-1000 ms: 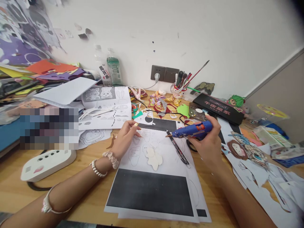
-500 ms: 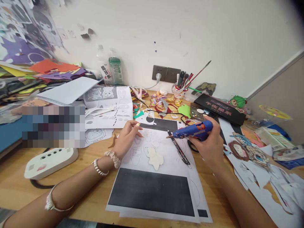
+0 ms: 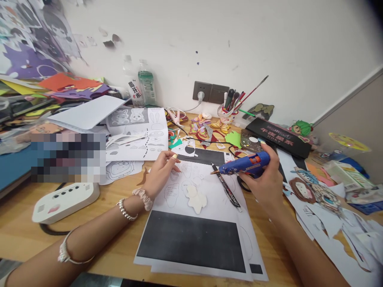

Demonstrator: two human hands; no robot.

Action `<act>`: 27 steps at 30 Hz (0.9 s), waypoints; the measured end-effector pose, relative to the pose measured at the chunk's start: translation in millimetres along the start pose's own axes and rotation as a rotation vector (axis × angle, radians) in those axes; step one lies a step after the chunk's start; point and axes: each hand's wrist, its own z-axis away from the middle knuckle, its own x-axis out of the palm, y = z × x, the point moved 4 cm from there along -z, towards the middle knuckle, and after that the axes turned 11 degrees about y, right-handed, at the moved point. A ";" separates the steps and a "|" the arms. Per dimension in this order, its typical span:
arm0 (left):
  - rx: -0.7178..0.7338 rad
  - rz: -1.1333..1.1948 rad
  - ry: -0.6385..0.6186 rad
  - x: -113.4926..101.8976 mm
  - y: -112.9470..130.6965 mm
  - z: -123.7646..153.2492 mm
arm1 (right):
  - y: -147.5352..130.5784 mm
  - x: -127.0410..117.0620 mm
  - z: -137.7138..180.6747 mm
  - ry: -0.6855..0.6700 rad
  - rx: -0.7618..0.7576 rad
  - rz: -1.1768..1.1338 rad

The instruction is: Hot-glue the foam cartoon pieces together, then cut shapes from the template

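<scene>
My right hand (image 3: 265, 181) grips a blue hot glue gun (image 3: 243, 164), held level above the table with its nozzle pointing left. My left hand (image 3: 160, 171) rests on the upper left of a white printed sheet (image 3: 203, 191), fingers curled, with a small yellowish bit at a fingertip that I cannot make out. A cream cut-out shape (image 3: 196, 199) lies on the sheet between my hands. A dark pen (image 3: 226, 187) lies slanted on the sheet just below the glue gun's nozzle. The sheet's lower half is a black rectangle (image 3: 191, 243).
A white device (image 3: 64, 199) with a cable sits at the left. Printed pattern sheets (image 3: 136, 133), coloured foam cut-outs (image 3: 206, 127), two bottles (image 3: 140, 85), a brush cup (image 3: 229, 111) and a black box (image 3: 279, 135) crowd the back. Paper scraps (image 3: 326, 215) cover the right side.
The view has shifted slightly. Both hands and the glue gun stay almost where they were; the gun drifts a little to the right.
</scene>
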 end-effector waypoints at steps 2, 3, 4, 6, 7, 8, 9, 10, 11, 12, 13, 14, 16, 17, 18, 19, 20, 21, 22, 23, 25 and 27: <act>0.006 0.001 0.006 0.1 0.5 0.4 | 0.0 -0.2 0.1 0.006 0.003 -0.006; 0.008 0.004 0.009 0.2 0.5 0.5 | 0.2 -0.1 0.1 0.009 0.005 -0.008; 0.009 0.006 0.011 0.3 0.4 0.5 | 0.4 0.2 0.2 0.009 0.005 -0.010; 0.006 0.005 0.011 0.6 -0.4 0.2 | 1.1 1.0 0.3 0.004 0.004 -0.016; 0.007 0.004 0.010 0.7 -0.9 0.0 | 1.5 1.3 0.3 0.003 0.003 -0.020; 0.010 0.004 0.007 0.7 -1.5 -0.2 | 1.8 1.5 0.3 0.003 0.001 -0.024; 0.014 0.006 0.005 0.7 -2.0 -0.3 | 2.0 1.4 0.2 0.005 0.000 -0.026; 0.018 0.008 0.002 0.6 -2.5 -0.3 | 2.1 1.3 0.2 0.007 0.001 -0.027; 0.021 0.010 0.000 0.5 -3.0 -0.3 | 2.0 1.0 0.1 0.010 0.002 -0.025; 0.024 0.010 -0.001 0.3 -3.4 -0.3 | 1.8 0.7 0.0 0.011 0.003 -0.023; 0.026 0.009 -0.001 0.2 -3.9 -0.3 | 1.6 0.6 0.0 0.011 0.005 -0.020; 0.027 0.006 -0.002 0.1 -4.3 -0.2 | 1.2 0.5 -0.1 0.010 0.007 -0.017; 0.029 0.001 -0.001 0.1 -4.8 -0.3 | 0.3 0.2 -0.1 0.011 0.006 -0.015; 0.031 0.000 0.001 0.1 -4.8 -0.4 | -0.2 0.0 -0.1 0.014 0.003 -0.015; 0.032 0.002 0.002 0.1 -4.8 -0.6 | -0.7 -0.2 0.0 0.016 0.001 -0.015; 0.034 0.003 0.004 0.1 -4.7 -0.7 | -1.2 -0.4 0.1 0.020 -0.002 -0.015; 0.035 0.003 0.005 0.1 -4.6 -0.8 | -1.7 -0.7 0.2 0.022 -0.003 -0.014; 0.035 0.002 0.006 0.0 -4.4 -0.8 | -2.1 -0.8 0.4 0.022 -0.004 -0.013; 0.034 -0.001 0.005 -0.1 -4.1 -0.8 | -2.4 -1.0 0.4 0.024 -0.006 -0.012; 0.033 -0.005 0.005 -0.2 -3.8 -0.6 | -2.7 -1.0 0.5 0.024 -0.008 -0.012; 0.030 -0.007 0.003 -0.3 -2.9 -0.2 | -2.9 -0.8 0.4 0.022 -0.010 -0.011; 0.027 -0.007 0.003 -0.3 -2.0 0.3 | -2.6 -0.2 0.3 0.017 -0.007 -0.010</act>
